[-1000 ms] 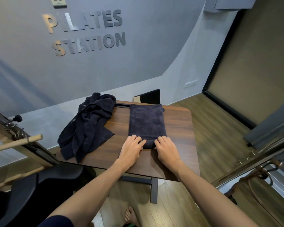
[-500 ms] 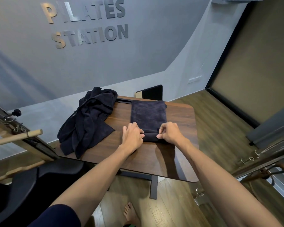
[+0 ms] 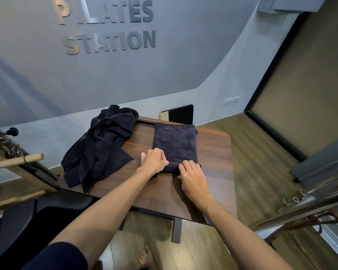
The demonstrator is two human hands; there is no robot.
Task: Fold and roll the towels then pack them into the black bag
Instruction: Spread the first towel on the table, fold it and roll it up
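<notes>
A dark folded towel (image 3: pixel 175 141) lies as a long strip on the wooden table (image 3: pixel 215 152), its near end turned up into a short roll. My left hand (image 3: pixel 154 160) grips the left side of that roll, fingers curled over it. My right hand (image 3: pixel 191 173) presses on the roll's right side from the near edge. A heap of dark unfolded towels (image 3: pixel 100 147) lies on the table's left part and hangs over its edge. No black bag shows clearly.
A black panel (image 3: pixel 180 114) leans against the wall behind the table. A wooden bar on a metal frame (image 3: pixel 18 160) stands at the left, a dark padded seat (image 3: pixel 27 217) below it. Metal rails (image 3: pixel 310 199) cross the right side. My bare foot (image 3: pixel 146 256) is on the wood floor.
The near end of the towel has been rolled further away from me. Both hands moved forward with the roll, and the right hand has dropped to the roll's near side.
</notes>
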